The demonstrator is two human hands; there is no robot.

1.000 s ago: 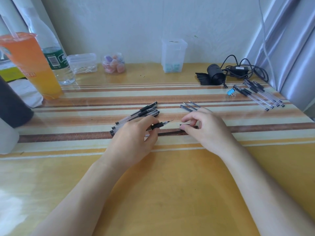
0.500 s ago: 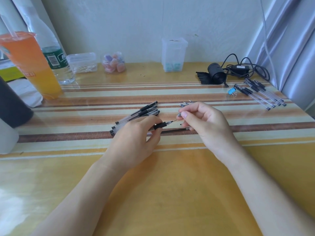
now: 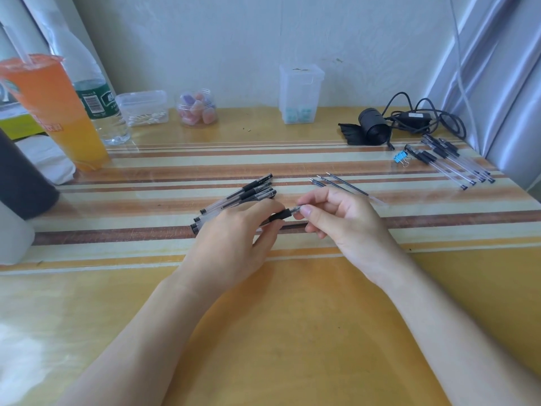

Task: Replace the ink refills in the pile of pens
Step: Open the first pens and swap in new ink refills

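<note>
My left hand (image 3: 234,238) grips a clear pen with a black grip (image 3: 279,215) just above the table's middle. My right hand (image 3: 342,218) pinches the pen's clear tip piece (image 3: 296,210) between thumb and fingers. A pile of capped black pens (image 3: 248,193) lies just behind my left hand. Three loose dark refills (image 3: 339,184) lie behind my right hand. One more dark refill (image 3: 294,225) lies on the table under my hands, partly hidden.
A second row of pens (image 3: 450,162) and a blue binder clip (image 3: 400,158) lie at the far right. A black cable bundle (image 3: 409,121) sits behind them. An orange drink cup (image 3: 55,112), a water bottle (image 3: 96,95) and small clear boxes (image 3: 300,95) stand at the back.
My right hand left the refill on the table, rose to the pen's tip and now pinches the tip piece. The bare refill point no longer shows. My left hand kept holding the pen.
</note>
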